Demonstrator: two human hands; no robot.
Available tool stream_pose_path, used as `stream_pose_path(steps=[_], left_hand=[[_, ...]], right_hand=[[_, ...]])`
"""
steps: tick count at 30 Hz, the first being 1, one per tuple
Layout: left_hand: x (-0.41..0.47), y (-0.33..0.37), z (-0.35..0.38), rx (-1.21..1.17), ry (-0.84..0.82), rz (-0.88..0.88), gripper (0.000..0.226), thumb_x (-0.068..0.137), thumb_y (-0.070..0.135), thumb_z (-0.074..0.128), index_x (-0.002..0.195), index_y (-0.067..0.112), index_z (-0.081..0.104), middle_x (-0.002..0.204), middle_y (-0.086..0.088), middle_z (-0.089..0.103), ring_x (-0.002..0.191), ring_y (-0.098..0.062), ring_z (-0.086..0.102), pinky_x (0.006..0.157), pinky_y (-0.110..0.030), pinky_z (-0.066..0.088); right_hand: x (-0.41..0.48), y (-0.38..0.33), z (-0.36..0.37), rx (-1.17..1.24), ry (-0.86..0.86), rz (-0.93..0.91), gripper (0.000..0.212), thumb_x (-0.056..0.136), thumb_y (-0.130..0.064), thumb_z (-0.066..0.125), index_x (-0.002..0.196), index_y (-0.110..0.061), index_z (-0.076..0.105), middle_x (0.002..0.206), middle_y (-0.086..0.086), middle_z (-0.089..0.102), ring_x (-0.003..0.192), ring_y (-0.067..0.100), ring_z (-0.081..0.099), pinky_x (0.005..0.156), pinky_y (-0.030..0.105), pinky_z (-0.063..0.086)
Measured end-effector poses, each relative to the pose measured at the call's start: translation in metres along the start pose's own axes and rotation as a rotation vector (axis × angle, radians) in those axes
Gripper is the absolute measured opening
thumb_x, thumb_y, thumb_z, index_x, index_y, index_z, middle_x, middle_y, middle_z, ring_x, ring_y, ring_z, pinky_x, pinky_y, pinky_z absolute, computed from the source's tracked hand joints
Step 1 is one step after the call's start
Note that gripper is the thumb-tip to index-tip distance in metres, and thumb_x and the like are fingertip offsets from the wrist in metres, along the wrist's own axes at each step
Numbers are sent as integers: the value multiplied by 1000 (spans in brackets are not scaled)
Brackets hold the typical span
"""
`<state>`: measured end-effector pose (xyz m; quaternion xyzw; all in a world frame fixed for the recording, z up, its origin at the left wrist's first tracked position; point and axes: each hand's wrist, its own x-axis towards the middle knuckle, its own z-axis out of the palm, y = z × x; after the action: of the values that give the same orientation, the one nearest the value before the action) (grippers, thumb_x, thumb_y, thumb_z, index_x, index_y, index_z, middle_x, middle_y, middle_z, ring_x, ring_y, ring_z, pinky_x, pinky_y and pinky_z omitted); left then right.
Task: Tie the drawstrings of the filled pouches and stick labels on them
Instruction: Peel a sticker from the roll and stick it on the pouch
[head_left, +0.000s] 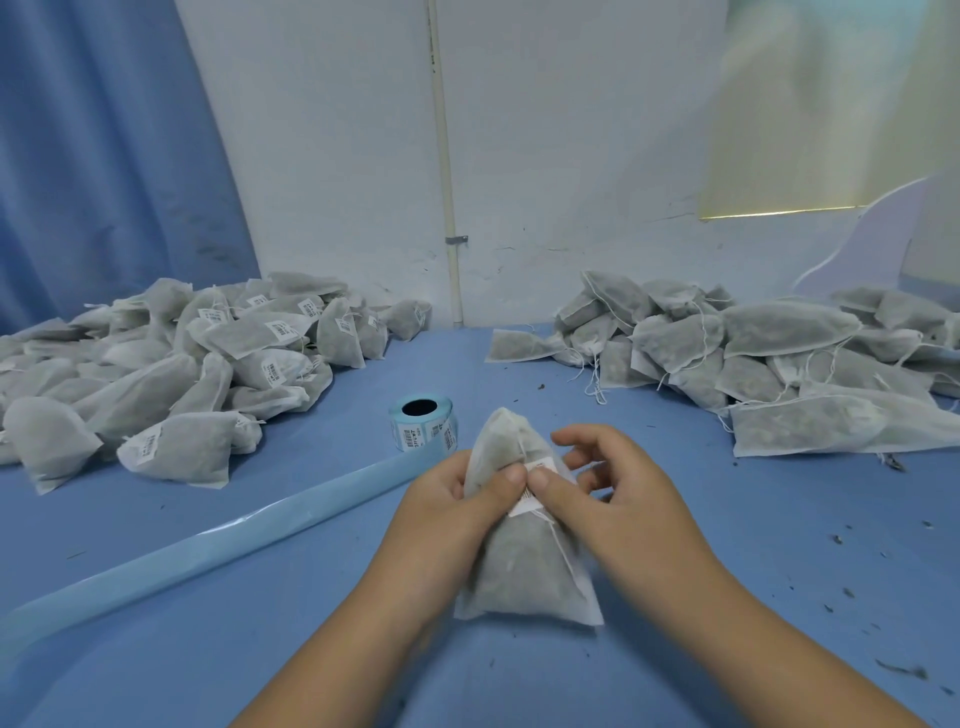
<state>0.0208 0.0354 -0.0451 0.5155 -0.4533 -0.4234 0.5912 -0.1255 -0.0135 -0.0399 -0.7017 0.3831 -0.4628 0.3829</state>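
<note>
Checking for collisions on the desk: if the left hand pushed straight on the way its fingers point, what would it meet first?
Most likely the right hand: the left hand points rightward across the held pouch, thumbs nearly touching at the label. Depth is unclear.

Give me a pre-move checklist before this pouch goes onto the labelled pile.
1. Pouch held by left hand and right hand: ok.
2. Label on the pouch, under both thumbs: ok.
3. Label pressed flat all over: cannot tell, thumbs cover it.
4. Drawstring knot tied: cannot tell.
5. Labelled pile on the left within view: ok.
6. Label roll upright beyond the hands: ok.
</note>
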Motion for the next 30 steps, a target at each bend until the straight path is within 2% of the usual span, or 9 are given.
stream_pose_path(steps=[3, 6, 11, 15, 19, 22, 26, 28, 30], left_hand=[[2, -2, -1, -16, -60, -11, 44, 76, 35, 72, 111, 8, 69, 108, -18, 73, 106, -39, 67, 95, -53, 50], [2, -5, -4, 41, -158, -59, 37, 76, 30, 75, 108, 11, 72, 107, -13, 74, 104, -31, 70, 96, -45, 53], [3, -7, -7, 80, -240, -118, 32, 76, 28, 76, 102, 9, 74, 105, -11, 75, 102, -27, 71, 100, -43, 52], [3, -7, -10, -62, -209, -149, 40, 82, 31, 72, 102, -2, 71, 99, -16, 72, 90, -28, 67, 85, -38, 51], [6, -7, -7, -183, -41, -181, 22, 94, 23, 62, 97, 5, 74, 94, -16, 75, 84, -27, 72, 73, -34, 57], [11, -6, -9, -206, 142, -143, 24, 96, 26, 60, 103, 6, 71, 98, -17, 75, 92, -32, 72, 81, -42, 56], [21, -4, -22, -245, 322, -69, 28, 96, 33, 60, 91, 7, 71, 89, -19, 74, 75, -30, 69, 71, -42, 55], [27, -2, -32, -273, 397, -48, 35, 96, 38, 58, 93, 6, 71, 89, -19, 75, 78, -30, 70, 73, -43, 56], [33, 1, -46, -366, 451, -44, 43, 99, 43, 51, 98, 5, 71, 94, -18, 75, 88, -32, 72, 83, -47, 56]], right_hand=[[1, -5, -5, 256, -89, 156, 6, 79, -24, 75, 83, -19, 72, 79, 0, 69, 65, 9, 61, 59, 16, 48], [0, -4, -6, 360, -80, 260, 17, 79, -24, 74, 73, -9, 70, 69, 8, 68, 60, 16, 61, 55, 26, 49], [0, 0, 0, 322, -41, 348, 22, 84, -27, 71, 69, -10, 70, 66, 7, 68, 57, 17, 60, 56, 31, 49], [0, 0, 6, 206, -41, 262, 28, 85, -36, 67, 68, -14, 68, 63, 2, 65, 56, 13, 57, 56, 29, 45], [-1, 0, 12, 175, -198, 288, 34, 75, -49, 68, 78, -15, 70, 71, -2, 70, 63, 12, 64, 61, 27, 48], [1, -6, 21, 168, -360, 310, 27, 80, -41, 69, 95, -19, 71, 84, 1, 75, 73, 16, 71, 61, 26, 53], [13, -21, 40, 207, -504, 263, 17, 87, -30, 67, 99, -18, 69, 85, 11, 74, 66, 21, 67, 57, 31, 53], [25, -27, 49, 174, -524, 260, 18, 86, -28, 67, 100, -16, 68, 84, 11, 74, 66, 22, 66, 60, 34, 50], [39, -31, 61, 179, -529, 279, 22, 85, -27, 68, 103, -14, 67, 87, 11, 74, 67, 22, 65, 59, 31, 50]])
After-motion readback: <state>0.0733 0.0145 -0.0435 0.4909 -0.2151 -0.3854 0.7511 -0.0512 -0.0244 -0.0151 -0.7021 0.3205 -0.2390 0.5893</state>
